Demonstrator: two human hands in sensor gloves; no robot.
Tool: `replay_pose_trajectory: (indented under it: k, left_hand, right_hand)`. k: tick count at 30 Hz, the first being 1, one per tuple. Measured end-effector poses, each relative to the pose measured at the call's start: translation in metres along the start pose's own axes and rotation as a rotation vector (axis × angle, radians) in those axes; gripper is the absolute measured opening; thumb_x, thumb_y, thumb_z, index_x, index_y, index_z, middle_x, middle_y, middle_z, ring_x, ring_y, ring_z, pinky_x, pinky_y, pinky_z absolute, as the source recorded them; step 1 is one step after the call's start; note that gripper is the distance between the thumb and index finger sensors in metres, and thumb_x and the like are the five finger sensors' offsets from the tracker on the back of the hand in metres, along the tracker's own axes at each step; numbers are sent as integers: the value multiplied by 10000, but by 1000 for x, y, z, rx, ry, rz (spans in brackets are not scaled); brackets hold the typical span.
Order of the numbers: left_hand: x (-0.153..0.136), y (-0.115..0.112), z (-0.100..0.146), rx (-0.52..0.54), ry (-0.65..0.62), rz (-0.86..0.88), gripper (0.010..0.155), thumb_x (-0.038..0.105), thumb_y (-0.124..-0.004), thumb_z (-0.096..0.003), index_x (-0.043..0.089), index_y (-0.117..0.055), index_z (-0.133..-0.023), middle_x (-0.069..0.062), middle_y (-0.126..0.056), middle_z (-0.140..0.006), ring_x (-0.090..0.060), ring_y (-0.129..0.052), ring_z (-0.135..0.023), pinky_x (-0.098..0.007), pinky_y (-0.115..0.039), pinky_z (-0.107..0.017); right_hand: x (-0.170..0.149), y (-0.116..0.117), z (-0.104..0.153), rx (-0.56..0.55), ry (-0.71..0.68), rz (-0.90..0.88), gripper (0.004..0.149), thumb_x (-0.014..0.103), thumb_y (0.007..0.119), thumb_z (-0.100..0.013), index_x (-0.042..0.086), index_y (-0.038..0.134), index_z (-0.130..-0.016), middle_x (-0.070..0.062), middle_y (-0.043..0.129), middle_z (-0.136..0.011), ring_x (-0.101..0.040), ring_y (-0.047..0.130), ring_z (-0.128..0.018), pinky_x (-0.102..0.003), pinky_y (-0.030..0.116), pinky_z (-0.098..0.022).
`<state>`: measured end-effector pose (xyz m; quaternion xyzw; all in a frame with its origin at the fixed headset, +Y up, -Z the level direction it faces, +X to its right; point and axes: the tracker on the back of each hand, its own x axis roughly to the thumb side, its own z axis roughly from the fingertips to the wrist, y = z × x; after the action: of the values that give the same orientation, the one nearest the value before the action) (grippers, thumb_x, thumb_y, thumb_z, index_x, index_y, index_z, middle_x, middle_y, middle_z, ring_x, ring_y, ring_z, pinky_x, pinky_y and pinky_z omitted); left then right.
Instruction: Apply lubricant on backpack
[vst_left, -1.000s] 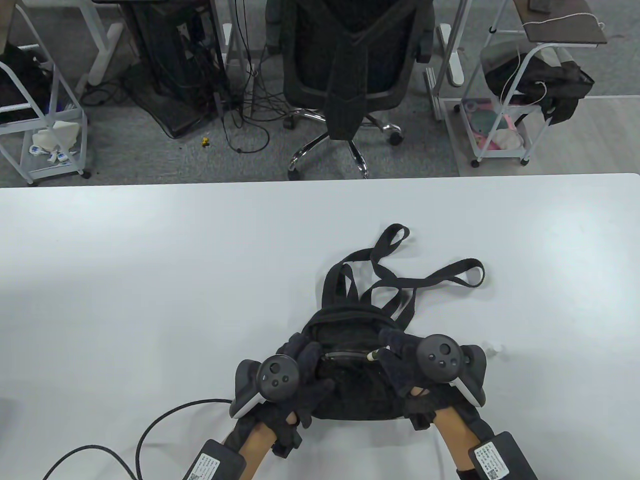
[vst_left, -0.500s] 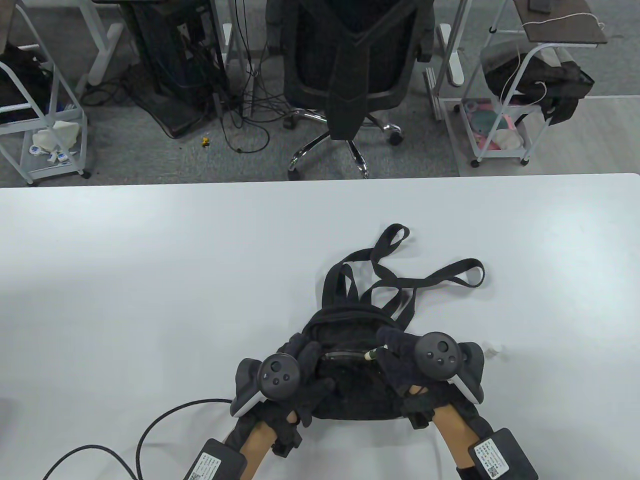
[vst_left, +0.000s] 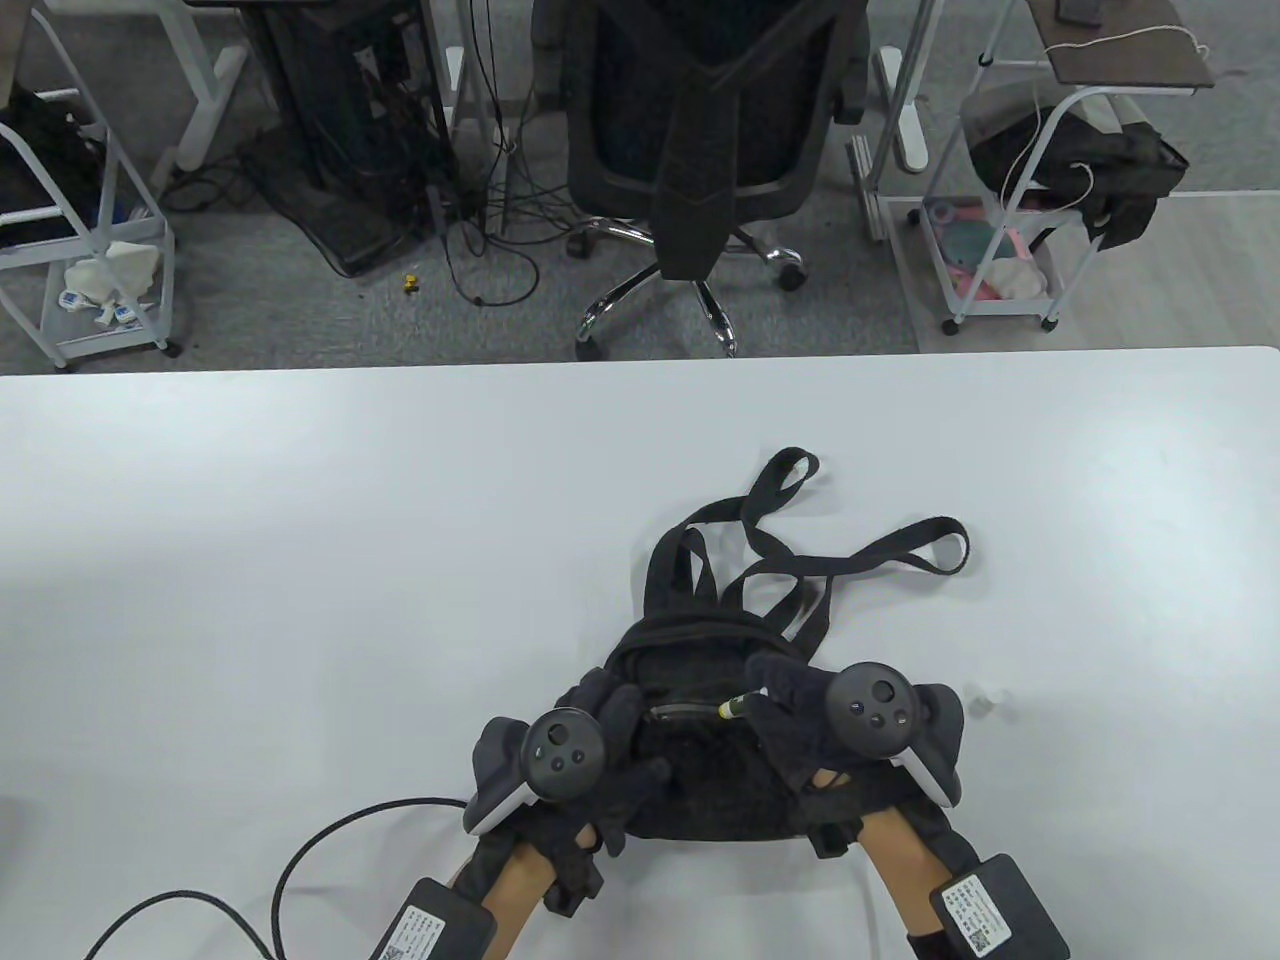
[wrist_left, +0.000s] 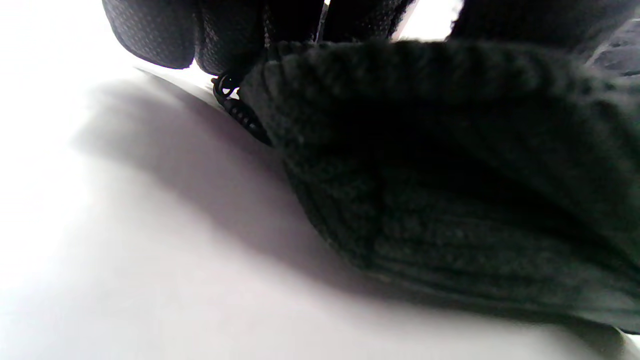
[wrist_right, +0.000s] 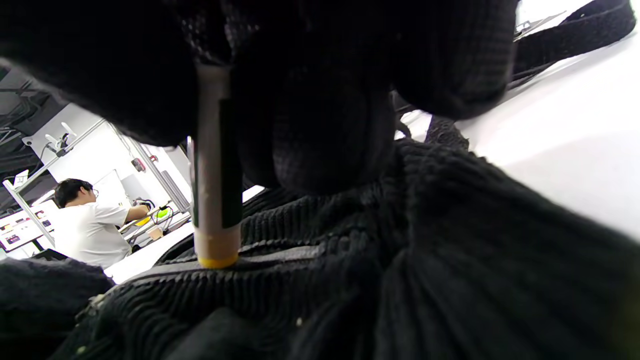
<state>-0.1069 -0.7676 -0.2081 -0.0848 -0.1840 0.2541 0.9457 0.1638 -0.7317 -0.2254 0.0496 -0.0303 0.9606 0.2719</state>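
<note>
While the right hand pinches a slim lubricant stick in its grip, fingers curled round the barrel, the stick's yellow tip presses onto the dark zipper line of the small black backpack directly beneath that grip; the right wrist view shows the tip touching the ribbed fabric. Just to the left of this grip, the left hand lies on the backpack's left side with its fingers spread fairly straight over the edge of the fabric, a flat, wide grip that presses rather than clasps. The backpack lies flat on the white tabletop under both hands, near the tabletop's front edge. Behind the left wrist a black cable loops across the tabletop. Just to the right of the right hand, apart from it, sits a small pale object, too small to identify. Beyond both grips the backpack's straps trail in loose loops away from the person. Farther still, past the tabletop's far edge, stands a black office chair on grey carpet.
</note>
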Motion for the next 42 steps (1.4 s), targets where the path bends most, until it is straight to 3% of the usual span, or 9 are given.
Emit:
replay_pose_trajectory:
  k: [18,25,33,42]
  left_hand:
    - [0,-1,0,-5,1,3,806,586,-842,-432,103,-638,-1044,-290,-498,-1089,-570,-710,-930,-658,-664,-665]
    - [1,-1,0,-1,0,-10,808,584,-841,-430,97,-637,-1042,-293,-498,-1086,-571,-712,-927,-659,-666,-663]
    - [1,-1,0,-7,1,-7,807,586,-839,-434,100,-635,-1045,-289,-495,-1089,-568,-709,-930,-657,-664,-666]
    - [0,-1,0,-4,1,-4,806,583,-843,-430,96,-641,-1041,-289,-500,-1087,-568,-712,-927,-656,-668,-662]
  right_hand:
    - [-1,-5,3,-23,6,84,413,491,930,-430,380,897,-826,30,1016,-690,-149,1112,-427,-410,889,-428]
    - [4,2,0,-1,-11,18,416,493,929,-432,382,889,-831,35,1010,-696,-145,1111,-433,-407,889,-431]
    - [2,-4,4,-37,-22,148,404,497,932,-428,388,905,-816,38,1018,-670,-136,1103,-398,-406,890,-428]
    - [14,3,0,-12,-37,95,409,492,931,-428,381,898,-820,42,1018,-667,-133,1106,-399,-398,893,-429]
